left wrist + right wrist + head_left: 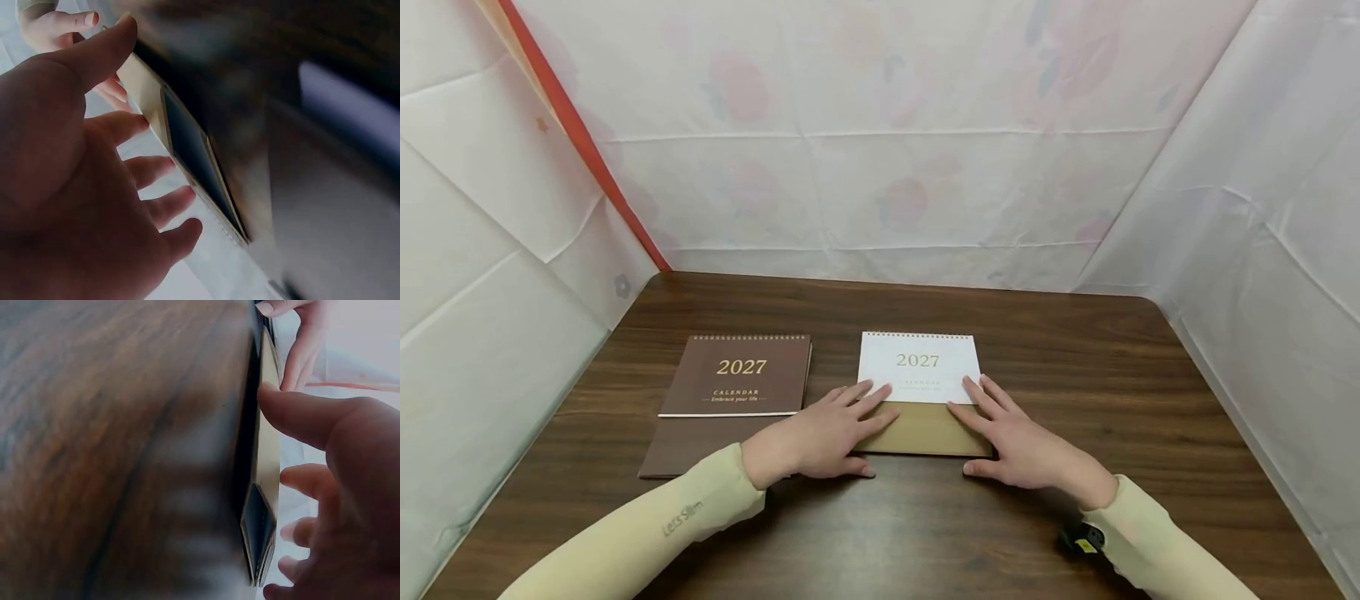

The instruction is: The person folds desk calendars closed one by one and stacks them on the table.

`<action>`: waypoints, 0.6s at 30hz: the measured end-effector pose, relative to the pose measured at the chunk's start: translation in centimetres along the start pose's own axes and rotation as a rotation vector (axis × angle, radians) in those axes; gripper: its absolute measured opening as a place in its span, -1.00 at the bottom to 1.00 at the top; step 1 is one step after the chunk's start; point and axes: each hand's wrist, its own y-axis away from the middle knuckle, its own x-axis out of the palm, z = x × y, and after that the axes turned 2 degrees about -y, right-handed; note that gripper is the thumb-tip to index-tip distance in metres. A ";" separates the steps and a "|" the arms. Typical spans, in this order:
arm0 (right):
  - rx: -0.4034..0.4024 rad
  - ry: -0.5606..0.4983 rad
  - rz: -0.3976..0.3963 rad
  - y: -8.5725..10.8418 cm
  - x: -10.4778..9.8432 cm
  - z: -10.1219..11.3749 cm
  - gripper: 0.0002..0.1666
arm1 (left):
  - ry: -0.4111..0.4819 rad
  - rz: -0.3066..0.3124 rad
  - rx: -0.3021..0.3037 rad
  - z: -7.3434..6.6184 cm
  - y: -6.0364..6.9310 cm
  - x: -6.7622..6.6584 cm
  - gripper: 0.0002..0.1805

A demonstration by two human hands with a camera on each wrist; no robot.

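A white 2027 desk calendar (917, 346) with a gold-coloured base (928, 429) and a spiral binding along its far edge lies low on the table. My left hand (827, 433) is spread at its left side, fingertips over the white page and gold base. On the opposite side, my right hand (1022, 442) has its fingers spread, tips at the page's and base's right edge. Both thumbs are near the front edge. From the right wrist view, the gold-coloured base (269, 450) appears folded, with a dark gap inside. Neither hand curls round the calendar.
A brown 2027 desk calendar (733, 379) lies to the left, its lower part partly behind my left forearm. The dark wooden table (1075, 358) is bordered by pale patterned cloth (880, 192) at the back and both sides. A red strip (580, 133) runs down the left corner.
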 end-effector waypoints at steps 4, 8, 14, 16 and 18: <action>0.023 0.021 0.073 -0.2 0.5 0.4 -0.02 | -0.026 0.030 -0.033 -0.6 -0.2 0.7 -0.13; 0.035 0.027 0.145 -0.5 0.6 0.4 -0.01 | -0.020 0.087 -0.077 -0.9 -0.4 0.9 -0.14; 0.049 0.029 0.184 -0.7 0.5 0.3 0.01 | -0.010 0.131 -0.107 -0.9 -0.7 0.8 -0.13; 0.048 0.030 0.187 -0.7 0.5 0.2 0.02 | -0.001 0.136 -0.110 -0.8 -0.7 0.9 -0.12; 0.049 0.027 0.186 -0.7 0.6 0.2 0.02 | 0.009 0.138 -0.108 -0.7 -0.8 1.0 -0.12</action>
